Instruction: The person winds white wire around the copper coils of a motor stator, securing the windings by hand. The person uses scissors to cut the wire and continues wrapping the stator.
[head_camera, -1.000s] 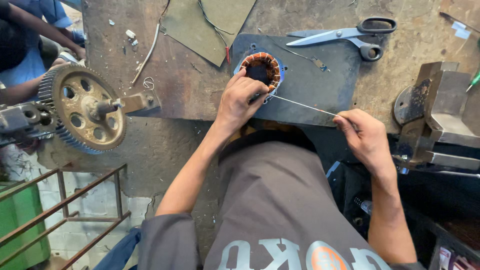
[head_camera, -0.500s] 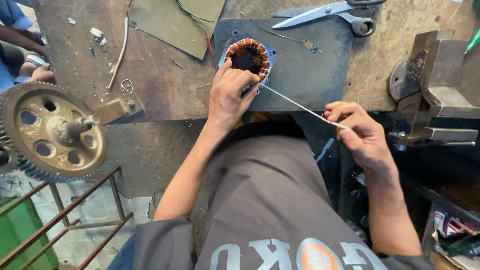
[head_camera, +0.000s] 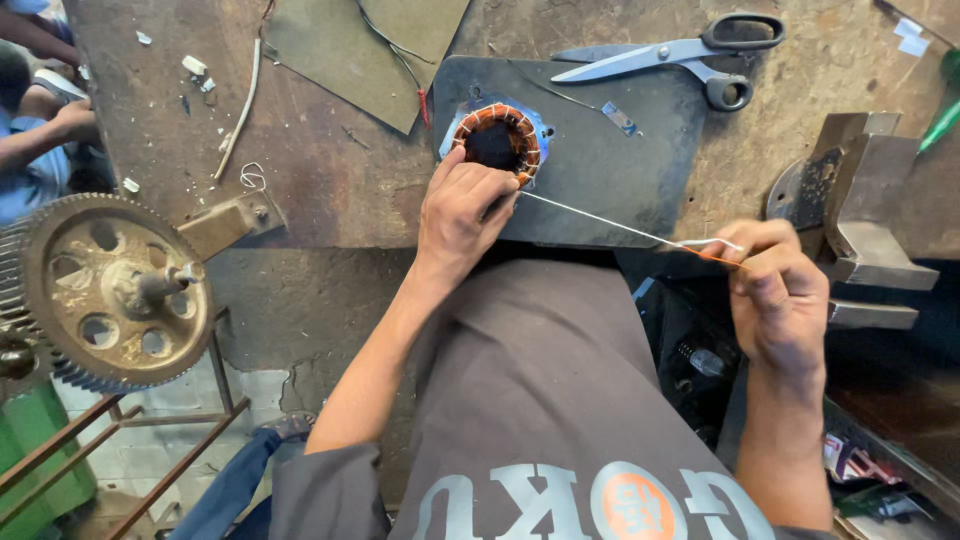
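A round motor stator (head_camera: 497, 140) with copper-coloured windings stands on a dark mat (head_camera: 610, 170) at the bench edge. My left hand (head_camera: 462, 208) grips its near side, fingers curled over the rim. A thin white cord (head_camera: 610, 222) runs taut from the stator to my right hand (head_camera: 775, 290), which pinches its end between thumb and fingers, out past the bench edge above my lap.
Grey-handled scissors (head_camera: 680, 55) lie behind the mat. A metal vise (head_camera: 850, 205) is at the right. A large toothed gear wheel (head_camera: 105, 290) is mounted at the bench's left edge. Another person's arm (head_camera: 45, 135) shows at far left. Olive sheet (head_camera: 365, 50) lies behind.
My right hand has drawn the cord further right and toward me, keeping it taut. My left hand stays on the stator.
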